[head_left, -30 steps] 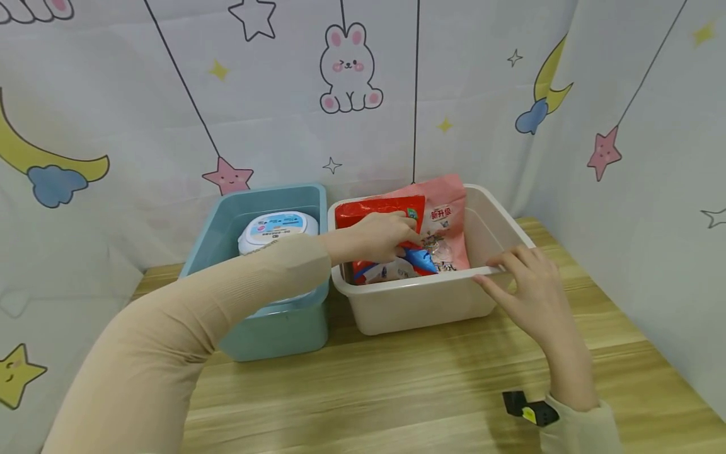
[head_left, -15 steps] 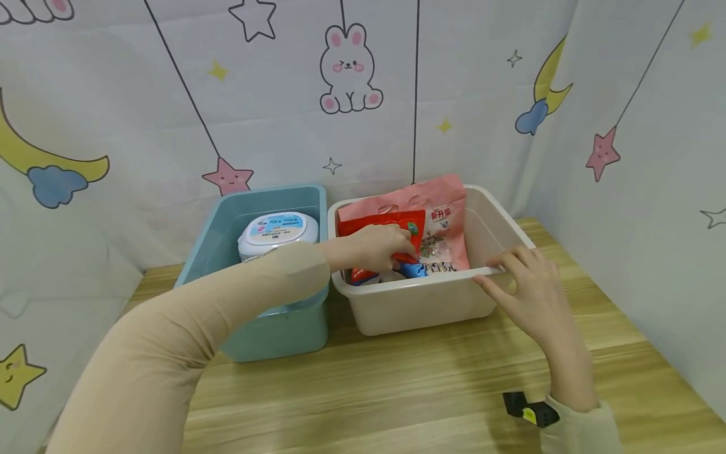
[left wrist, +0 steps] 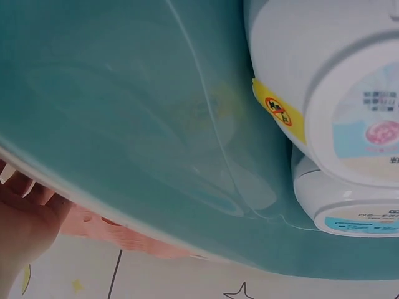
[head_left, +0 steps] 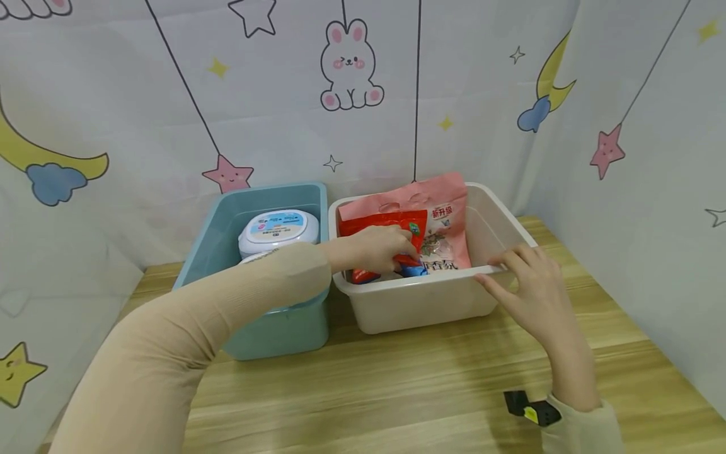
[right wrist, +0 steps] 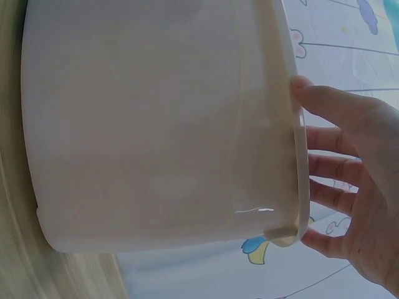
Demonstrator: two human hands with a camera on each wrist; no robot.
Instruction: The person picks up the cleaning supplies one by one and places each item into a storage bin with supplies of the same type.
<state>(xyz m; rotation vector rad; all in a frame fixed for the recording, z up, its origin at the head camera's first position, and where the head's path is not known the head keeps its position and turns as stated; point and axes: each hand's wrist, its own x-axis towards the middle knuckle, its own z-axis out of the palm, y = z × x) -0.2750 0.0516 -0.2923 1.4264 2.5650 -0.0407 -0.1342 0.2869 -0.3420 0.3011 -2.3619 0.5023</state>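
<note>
In the head view my left hand (head_left: 379, 246) reaches down into the cream bin (head_left: 422, 309). Its bent fingers hold a glossy red bag (head_left: 357, 223), and the fingertips are partly hidden. A small blue piece of packaging (head_left: 415, 270) shows just below them. Behind the red bag a pink printed bag (head_left: 454, 230) leans upright against the bin's back wall. At the bin's front right, my right hand (head_left: 532, 290) grips the rim; the right wrist view shows the thumb (right wrist: 327, 103) outside and the other fingers over the rim.
Left of the cream bin stands a teal bin (head_left: 278, 337) with white lidded tubs (head_left: 279, 226) inside; my left forearm crosses above it. Both bins rest on a wood-grain table (head_left: 351, 397), close to a patterned curtain (head_left: 454, 82).
My left hand and the red bag have sunk lower into the cream bin, uncovering more of the pink bag's top. The right hand stays on the rim.
</note>
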